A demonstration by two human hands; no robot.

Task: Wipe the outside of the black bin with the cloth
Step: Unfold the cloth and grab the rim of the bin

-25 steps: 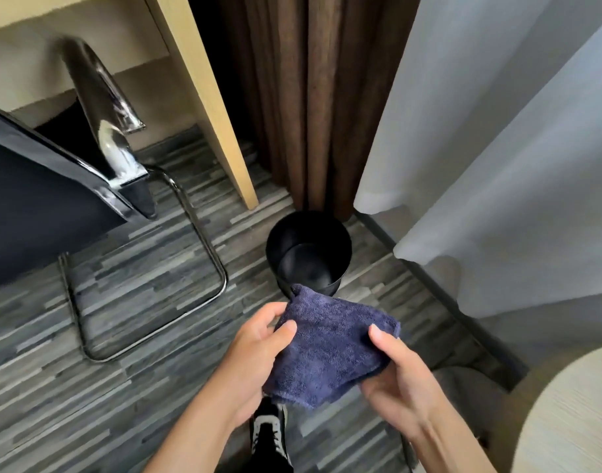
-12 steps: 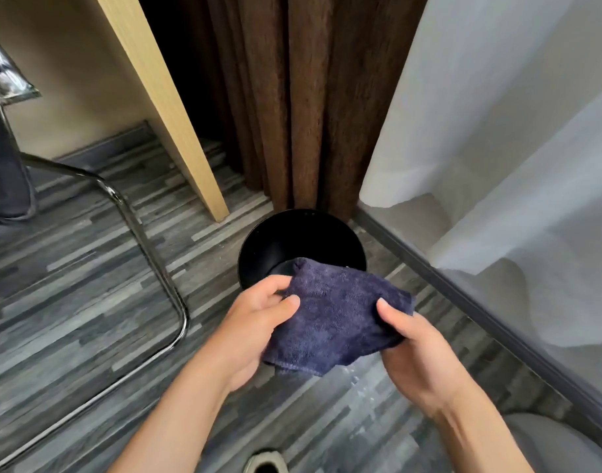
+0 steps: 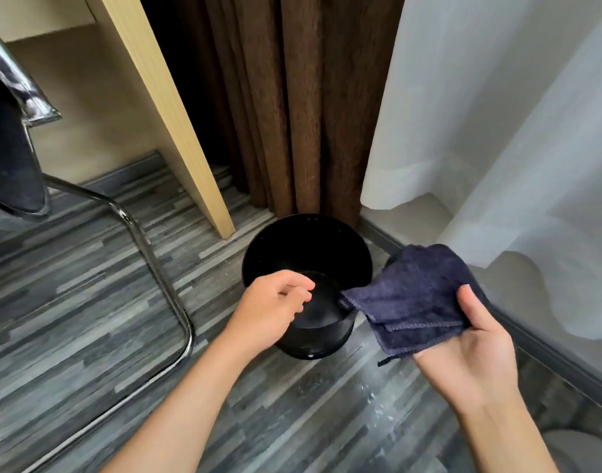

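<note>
A round black bin (image 3: 306,240) stands upright on the floor in front of the brown curtain, its inside bare. My right hand (image 3: 470,349) grips a folded dark blue cloth (image 3: 419,295) just right of the bin, level with its rim; one corner of the cloth overlaps the rim. My left hand (image 3: 272,308) hovers over the bin's near left rim, fingers loosely curled with nothing in them, and covers part of that rim.
A light wooden desk leg (image 3: 176,131) comes down just left of the bin. A chrome-framed chair (image 3: 149,254) stands at the left. Brown curtain (image 3: 292,107) and white sheer curtain (image 3: 497,114) hang behind and to the right. Grey plank floor lies in front.
My left hand let go of the cloth and moved over the bin's rim. My right hand carried the cloth to the right of the bin. The view came closer to the bin.
</note>
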